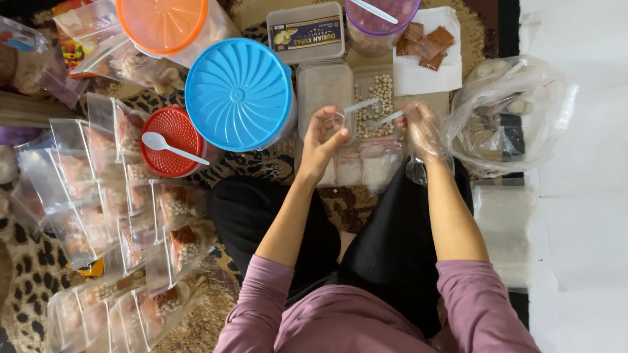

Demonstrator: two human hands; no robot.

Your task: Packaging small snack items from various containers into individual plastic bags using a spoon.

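Leopard-print carpet (26, 261) spreads under everything, and the person sits on it cross-legged in black trousers and mauve sleeves. Up front, the left hand (324, 137) pinches a small clear zip bag (339, 121) between thumb and fingertips, holding it open over the lap. The right hand (422, 127), wrapped in a thin plastic glove, grips a white plastic spoon (391, 117) whose bowl points toward the bag; a second pale spoon handle (361, 104) lies just beside it, and which hand steadies that one I cannot tell. Right behind the hands sits a clear tray of pale round beads or nuts (379, 98), next to a frosted rectangular tub (324, 88). Crowding in from the left is a big blue ribbed lid (239, 95), with a red strainer-like lid (171, 140) carrying another white spoon (171, 148) beside it, and an orange lid (162, 23) cut off at the top edge. Filled clear packets (98, 196) fan across the carpet on the left. On the right, a crumpled clear plastic bag (513, 114) hides its contents. Brown squares rest on a white napkin (428, 78) at the top. Flat sealed bags lie under the wrists, partly covered.
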